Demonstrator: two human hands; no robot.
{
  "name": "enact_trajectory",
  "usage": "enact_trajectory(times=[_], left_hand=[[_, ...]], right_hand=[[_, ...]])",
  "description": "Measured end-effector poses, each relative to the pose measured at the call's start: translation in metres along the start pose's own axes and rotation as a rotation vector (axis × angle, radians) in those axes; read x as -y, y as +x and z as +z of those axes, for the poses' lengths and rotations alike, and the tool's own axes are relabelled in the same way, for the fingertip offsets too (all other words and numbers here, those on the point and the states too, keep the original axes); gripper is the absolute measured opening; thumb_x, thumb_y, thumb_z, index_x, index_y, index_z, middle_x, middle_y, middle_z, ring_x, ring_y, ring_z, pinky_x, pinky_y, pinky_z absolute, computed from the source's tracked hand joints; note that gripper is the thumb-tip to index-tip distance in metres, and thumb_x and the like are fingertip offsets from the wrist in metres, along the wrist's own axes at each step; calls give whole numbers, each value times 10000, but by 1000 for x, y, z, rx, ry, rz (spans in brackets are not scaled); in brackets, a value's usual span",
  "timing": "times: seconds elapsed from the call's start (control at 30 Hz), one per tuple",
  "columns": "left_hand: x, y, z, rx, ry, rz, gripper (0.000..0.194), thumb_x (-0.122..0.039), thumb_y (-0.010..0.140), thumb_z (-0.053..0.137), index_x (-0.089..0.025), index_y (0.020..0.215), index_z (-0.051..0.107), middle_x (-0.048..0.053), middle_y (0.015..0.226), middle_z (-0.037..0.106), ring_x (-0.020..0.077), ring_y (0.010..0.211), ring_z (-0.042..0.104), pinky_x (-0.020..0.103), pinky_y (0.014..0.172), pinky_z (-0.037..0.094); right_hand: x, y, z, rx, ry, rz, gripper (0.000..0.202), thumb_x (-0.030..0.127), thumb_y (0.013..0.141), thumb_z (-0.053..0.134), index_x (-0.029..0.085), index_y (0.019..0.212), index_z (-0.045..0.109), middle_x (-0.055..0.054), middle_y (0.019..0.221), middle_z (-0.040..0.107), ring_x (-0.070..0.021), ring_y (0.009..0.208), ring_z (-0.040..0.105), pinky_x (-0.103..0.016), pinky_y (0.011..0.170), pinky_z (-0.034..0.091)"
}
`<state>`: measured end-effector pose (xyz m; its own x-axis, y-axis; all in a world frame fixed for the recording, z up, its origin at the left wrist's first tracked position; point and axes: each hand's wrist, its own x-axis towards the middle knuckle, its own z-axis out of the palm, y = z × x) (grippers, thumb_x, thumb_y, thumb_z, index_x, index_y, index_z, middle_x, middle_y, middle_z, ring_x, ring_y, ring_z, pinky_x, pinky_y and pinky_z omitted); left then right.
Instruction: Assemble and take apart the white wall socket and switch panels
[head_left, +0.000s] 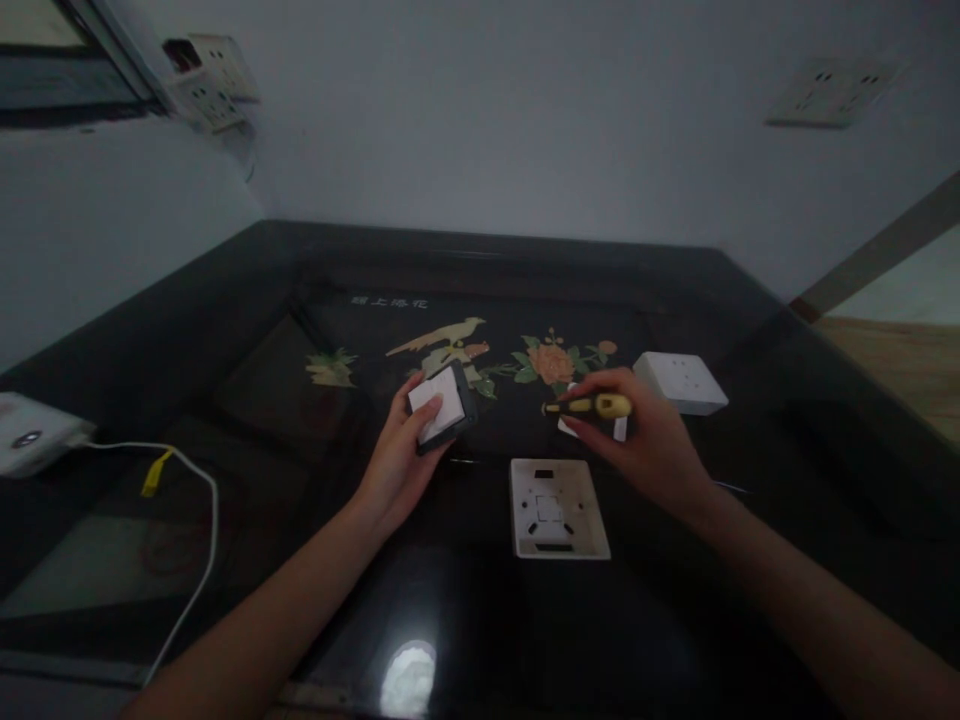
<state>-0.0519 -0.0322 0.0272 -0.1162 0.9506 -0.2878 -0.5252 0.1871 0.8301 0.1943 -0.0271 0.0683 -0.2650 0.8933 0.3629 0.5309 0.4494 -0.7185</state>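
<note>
My left hand is closed around a wall switch with a white face and a dark grey edge, its thumb lying across the face. My right hand grips a yellow and black screwdriver, held roughly level above the table. Beneath that hand lies a white piece, mostly hidden by the fingers. An open white mounting box rests on the table between my forearms, its hollow side up. Just beyond my right hand sits a white socket box with holes in its face.
The glossy dark table carries an inlaid bird-and-flower picture. At the left edge, a white device trails a white cable with a yellow tag. Wall sockets are at the back right, and more sockets at the back left.
</note>
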Motion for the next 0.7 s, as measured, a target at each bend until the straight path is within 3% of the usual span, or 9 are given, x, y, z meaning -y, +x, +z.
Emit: enact_trajectory(times=[0.1,0.2,0.33,0.53,0.7], left_hand=[[13,-10,8,92,15,-105,457,-199,839,635,-275,1272,511,59,1272,633,212,1048,676,393,944,578],[22,-20,16,164,38,-161,513,-201,804,673,-266,1290,523,55,1181,666,205,972,693,356,869,591],[27,-31,18,230,97,-145,644,-252,768,735,-302,1351,466,38,1181,661,208,978,687,310,809,577],[27,-45,16,224,199,-154,700,-317,724,791,-330,1340,459,3,1093,682,178,902,673,278,768,565],[20,-21,29,164,260,24,669,-267,748,749,-329,1336,434,1,1106,660,186,946,648,282,771,570]], right_hand=[[-22,-30,7,-200,291,210,201,369,877,633,269,1001,511,2,933,694,-203,889,716,-396,813,576],[-33,-50,21,-250,541,385,205,409,883,622,272,1001,525,1,931,720,-207,899,743,-413,821,602],[-28,-61,27,-258,754,533,273,397,791,746,268,972,588,-12,954,751,-217,908,750,-400,816,613],[-17,-73,19,-276,854,601,289,369,717,825,249,915,653,-8,904,751,-216,877,749,-403,801,623],[-13,-58,-7,-445,827,493,260,368,716,827,263,894,669,40,882,698,-155,868,721,-319,783,619]])
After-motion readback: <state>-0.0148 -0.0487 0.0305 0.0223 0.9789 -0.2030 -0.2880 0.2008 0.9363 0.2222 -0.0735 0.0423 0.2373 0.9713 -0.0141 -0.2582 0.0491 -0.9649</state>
